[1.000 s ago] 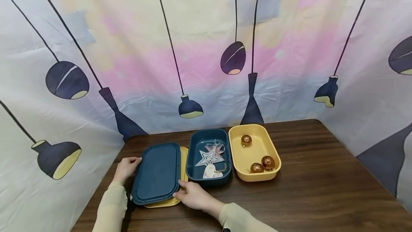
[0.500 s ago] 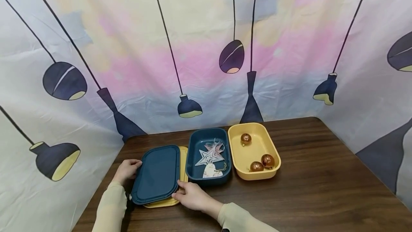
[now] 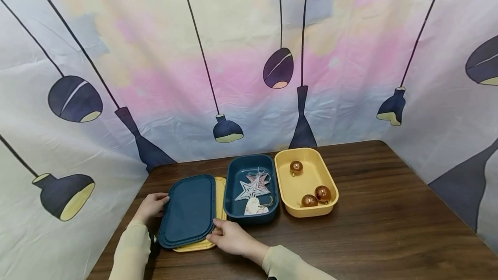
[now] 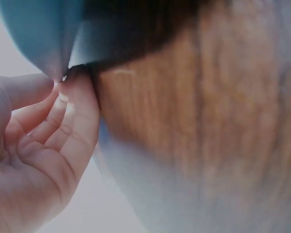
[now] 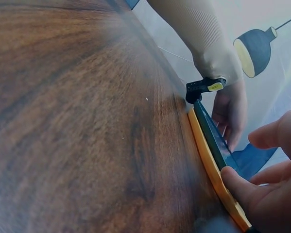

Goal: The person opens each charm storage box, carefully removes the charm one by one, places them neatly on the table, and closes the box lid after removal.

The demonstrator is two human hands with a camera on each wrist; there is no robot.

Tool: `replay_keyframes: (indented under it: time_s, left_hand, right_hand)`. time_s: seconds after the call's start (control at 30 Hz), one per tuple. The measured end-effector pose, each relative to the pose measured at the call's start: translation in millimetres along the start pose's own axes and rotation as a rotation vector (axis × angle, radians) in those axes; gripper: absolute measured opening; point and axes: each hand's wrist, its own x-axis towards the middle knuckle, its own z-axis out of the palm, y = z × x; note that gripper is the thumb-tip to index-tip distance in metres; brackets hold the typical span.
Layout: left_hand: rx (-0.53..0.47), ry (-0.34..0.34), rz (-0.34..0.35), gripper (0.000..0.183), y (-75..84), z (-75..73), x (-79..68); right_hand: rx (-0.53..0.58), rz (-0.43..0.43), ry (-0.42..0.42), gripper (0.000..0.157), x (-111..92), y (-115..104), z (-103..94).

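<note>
Across the back hung a creased, lamp-printed cloth (image 3: 249, 33), behind a table (image 3: 389, 211) of dark, streaky wood grain. On it stood the yellow box (image 3: 311, 212), smooth and round-cornered, just beside the matching blue box (image 3: 253, 219). Left of both, the blue lid (image 3: 188, 211) overlapped the yellow lid (image 3: 220, 193) beneath, skewed so that a yellow strip showed. Uneven lifting, I judged, might drag the yellow lid along, if the flat, plastic-looking faces clung; a slack pinch could drop a corner; a rightward swing could knock the blue box. The left hand (image 3: 151, 207) pinched the blue lid's left rim between thumb and fingers; the right hand (image 3: 233, 237) gripped its near right edge with thumb and fingertips. A flat white star (image 3: 249, 189) and pink-speckled star (image 3: 265, 180) lay in the blue box with thin strings; three glossy copper balls (image 3: 296, 167) sat in the yellow box, likely to roll if jolted.
</note>
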Motion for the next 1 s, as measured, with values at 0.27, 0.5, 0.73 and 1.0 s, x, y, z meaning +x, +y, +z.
replay_keyframes:
  time_s: [0.27, 0.5, 0.73, 1.0]
  left_hand:
    - [-0.021, -0.008, -0.011, 0.044, 1.6, 0.1, -1.1]
    - [-0.003, 0.027, -0.024, 0.047, 4.9, -2.5, -3.8]
    - [0.112, 0.131, 0.073, 0.052, 35.1, -8.7, -12.3]
    - [0.082, 0.25, 0.186, 0.058, 78.2, -0.7, -16.5]
  right_hand:
    - [-0.026, 0.001, 0.0, 0.057, -1, -1, -2.5]
    - [-0.101, -0.024, -0.061, 0.055, -3, -4, -10.3]
    - [-0.155, -0.127, -0.157, 0.045, -14, -12, -25.4]
    - [-0.165, -0.213, -0.21, 0.034, -30, -29, -49.5]
